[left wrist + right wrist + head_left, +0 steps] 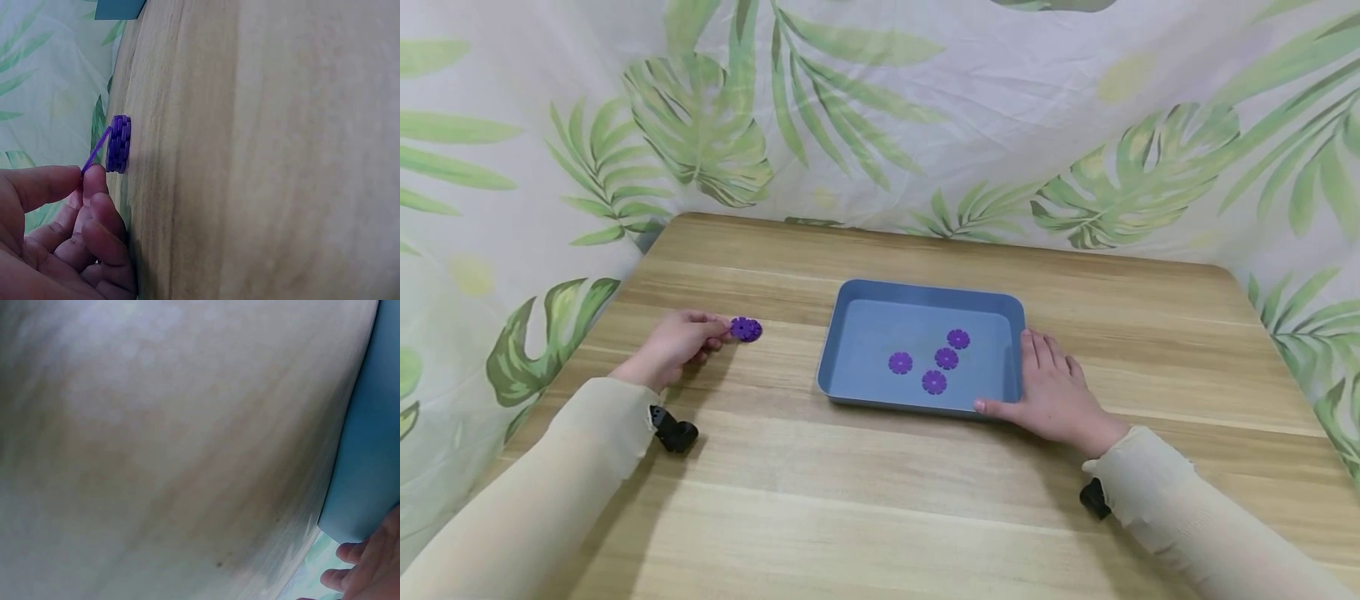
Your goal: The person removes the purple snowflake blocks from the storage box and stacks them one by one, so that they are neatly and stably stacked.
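1. Overhead, from the head camera, the left hand (676, 343) pinches one purple disc (746, 329) at its fingertips, held at the top of a small pile on the wooden table (880, 500); the pile beneath is hidden at this angle, so its count cannot be read.
2. Beside it, well to the right of that hand, the blue tray (842, 333) holds four more purple discs (934, 382), lying apart on its floor.
3. Flat on the table, the right hand (1054, 390) presses straight fingers along the tray's right wall, thumb against the near rim, gripping nothing.
4. Bare tabletop lies between the two hands and in front of both; a leaf-print curtain (880, 125) closes the table's far and side edges.
5. Closer, the left wrist camera shows thumb and forefinger of the left hand (56, 231) pinching a tilted disc (97, 152) that leans off a short stack (118, 144); the stacked layers blur together and cannot be counted. A corner of the tray (119, 9) is cut off at the frame's top.
6. Finally, the right wrist view is blurred: only fingertips of the right hand (365, 565) show, cropped at the corner, resting by the tray's outer wall (369, 456) on the table.
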`<state>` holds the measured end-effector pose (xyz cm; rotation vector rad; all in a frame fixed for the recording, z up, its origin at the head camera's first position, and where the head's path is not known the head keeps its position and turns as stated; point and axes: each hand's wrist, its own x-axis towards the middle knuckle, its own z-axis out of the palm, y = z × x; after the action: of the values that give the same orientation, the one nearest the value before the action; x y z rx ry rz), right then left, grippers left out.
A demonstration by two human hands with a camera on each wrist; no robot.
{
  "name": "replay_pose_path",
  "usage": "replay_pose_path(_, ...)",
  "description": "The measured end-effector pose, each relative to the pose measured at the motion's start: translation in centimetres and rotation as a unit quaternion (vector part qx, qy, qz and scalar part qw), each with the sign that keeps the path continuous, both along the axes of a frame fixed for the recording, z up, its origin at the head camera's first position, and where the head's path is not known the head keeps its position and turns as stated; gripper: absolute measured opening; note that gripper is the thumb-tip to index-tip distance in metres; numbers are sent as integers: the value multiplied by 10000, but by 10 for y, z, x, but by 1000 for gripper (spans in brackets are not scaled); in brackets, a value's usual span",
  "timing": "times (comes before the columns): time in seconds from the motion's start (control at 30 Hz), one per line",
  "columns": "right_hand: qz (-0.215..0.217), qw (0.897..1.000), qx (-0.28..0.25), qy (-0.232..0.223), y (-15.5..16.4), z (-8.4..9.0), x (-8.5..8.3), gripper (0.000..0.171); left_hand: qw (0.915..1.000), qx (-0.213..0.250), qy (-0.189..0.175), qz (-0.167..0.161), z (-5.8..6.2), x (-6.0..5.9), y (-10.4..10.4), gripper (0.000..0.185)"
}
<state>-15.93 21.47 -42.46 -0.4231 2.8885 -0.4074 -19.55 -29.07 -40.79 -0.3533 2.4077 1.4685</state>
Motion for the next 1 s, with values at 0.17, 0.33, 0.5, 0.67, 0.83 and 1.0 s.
replay_pose_path(0.17, 12, 10000, 11, 9, 0, 0, -1, 132, 10000, 65, 17, -4, -1, 0, 0, 40)
replay_pose_path(0.33, -16, 10000, -1, -9, -1, 0, 0, 132, 9999, 85, 105, -82, -2, 0, 1, 43)
replay_pose_path(0.5, -15, 10000, -2, -39, -1, 0, 0, 132, 9997, 50, 172, -144, -1, 2, 1, 47)
replay_pose_path(0.67, -12, 10000, -19, -48, 0, -1, 0, 133, 9997, 42, 205, -136, -1, 3, 2, 46)
replay_pose_path(0.83, -20, 10000, -26, -50, 0, -1, 0, 133, 9997, 11, 221, -119, -2, 2, 2, 42)
replay_pose_path(1.0, -18, 10000, -48, -83, -1, 0, 1, 132, 9982, -391, 341, -291, -1, 0, 6, 44)
